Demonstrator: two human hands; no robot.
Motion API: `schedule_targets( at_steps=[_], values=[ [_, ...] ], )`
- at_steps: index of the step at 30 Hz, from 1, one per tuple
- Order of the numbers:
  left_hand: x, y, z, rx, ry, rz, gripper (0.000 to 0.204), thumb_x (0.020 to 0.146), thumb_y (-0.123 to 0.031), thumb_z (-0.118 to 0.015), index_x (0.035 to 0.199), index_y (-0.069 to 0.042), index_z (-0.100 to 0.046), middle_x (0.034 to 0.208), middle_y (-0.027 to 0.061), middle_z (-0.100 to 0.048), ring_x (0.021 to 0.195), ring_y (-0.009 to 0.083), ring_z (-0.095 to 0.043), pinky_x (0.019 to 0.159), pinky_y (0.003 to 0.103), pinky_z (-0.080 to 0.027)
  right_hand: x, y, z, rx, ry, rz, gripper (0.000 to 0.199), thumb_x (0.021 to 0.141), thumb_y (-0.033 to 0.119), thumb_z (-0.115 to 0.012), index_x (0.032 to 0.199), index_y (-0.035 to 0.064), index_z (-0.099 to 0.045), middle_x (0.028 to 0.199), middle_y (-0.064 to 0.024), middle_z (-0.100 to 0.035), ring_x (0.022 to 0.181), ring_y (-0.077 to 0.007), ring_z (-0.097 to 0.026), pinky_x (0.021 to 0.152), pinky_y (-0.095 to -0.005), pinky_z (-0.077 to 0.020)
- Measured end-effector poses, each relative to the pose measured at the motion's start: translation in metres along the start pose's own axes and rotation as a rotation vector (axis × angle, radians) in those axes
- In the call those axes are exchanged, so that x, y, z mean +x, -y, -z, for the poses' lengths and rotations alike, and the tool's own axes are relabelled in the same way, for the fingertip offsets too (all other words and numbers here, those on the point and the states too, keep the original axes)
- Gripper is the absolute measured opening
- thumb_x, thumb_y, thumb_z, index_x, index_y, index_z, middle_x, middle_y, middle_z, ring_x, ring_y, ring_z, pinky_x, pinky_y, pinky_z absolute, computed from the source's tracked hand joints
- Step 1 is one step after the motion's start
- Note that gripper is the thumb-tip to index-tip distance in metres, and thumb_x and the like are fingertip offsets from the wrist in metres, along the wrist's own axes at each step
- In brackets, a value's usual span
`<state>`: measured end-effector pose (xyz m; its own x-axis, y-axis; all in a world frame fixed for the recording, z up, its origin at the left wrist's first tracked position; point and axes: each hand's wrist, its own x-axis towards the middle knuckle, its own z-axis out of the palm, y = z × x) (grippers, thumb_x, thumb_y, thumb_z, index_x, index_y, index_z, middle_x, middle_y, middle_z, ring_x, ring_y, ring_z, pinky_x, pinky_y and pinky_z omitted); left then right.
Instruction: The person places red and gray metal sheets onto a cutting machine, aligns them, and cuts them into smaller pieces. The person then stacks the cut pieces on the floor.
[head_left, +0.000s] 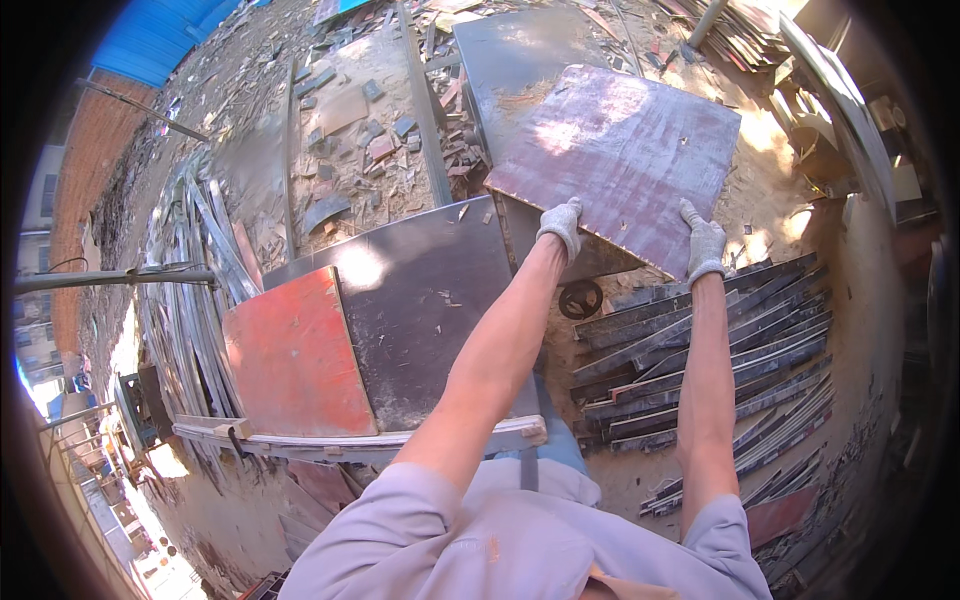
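A worn purple-brown plywood panel (620, 160) is held out in front of me by its near edge. My left hand (563, 226), in a pale knit glove, grips the near left part of that edge with the thumb on top. Near the panel's right corner my right hand (704, 243), gloved alike, grips it with the thumb on the upper face; the fingers beneath are hidden. Under the panel's far left part lies a dark grey sheet (510, 50). To the left, a red board (297, 355) rests on a large dark board (430, 300).
Dark narrow strips (720, 350) are stacked at the right, below my right hand. A small black wheel (580, 299) sits near the panel. Long metal lengths (200, 270) lie at the left, beside a horizontal pole (120, 279). Broken scraps (370, 140) litter the ground ahead.
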<state>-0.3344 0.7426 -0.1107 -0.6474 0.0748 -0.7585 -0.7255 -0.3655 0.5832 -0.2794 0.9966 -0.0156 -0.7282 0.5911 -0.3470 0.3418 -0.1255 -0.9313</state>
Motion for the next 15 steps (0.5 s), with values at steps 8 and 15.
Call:
schedule_targets(
  at_steps=[8, 15],
  values=[
    [0.098, 0.016, 0.056, 0.755, -0.047, -0.316, 0.046, 0.111, -0.038, -0.041, 0.109, -0.004, -0.073, 0.106, 0.0156, -0.075, 0.097, 0.0326, -0.071, 0.087, 0.045, -0.053, -0.032, 0.013, -0.045, 0.180, 0.010, 0.093, 0.039, 0.082, 0.019, -0.093, 0.106, -0.0046, -0.073, 0.104, -0.0117, -0.075, 0.084, -0.0198, -0.068, 0.077, -0.0375, -0.0582],
    [0.041, -0.038, 0.029, 1.499, 0.130, -0.477, 0.048, 0.111, -0.034, -0.038, 0.105, -0.002, -0.074, 0.117, 0.0210, -0.075, 0.109, 0.0392, -0.072, 0.092, 0.048, -0.054, -0.041, -0.020, -0.030, 0.271, -0.219, -0.058, 0.034, 0.083, 0.020, -0.092, 0.101, -0.0033, -0.073, 0.097, -0.0086, -0.074, 0.080, -0.0186, -0.064, 0.077, -0.0359, -0.0539]
  ],
)
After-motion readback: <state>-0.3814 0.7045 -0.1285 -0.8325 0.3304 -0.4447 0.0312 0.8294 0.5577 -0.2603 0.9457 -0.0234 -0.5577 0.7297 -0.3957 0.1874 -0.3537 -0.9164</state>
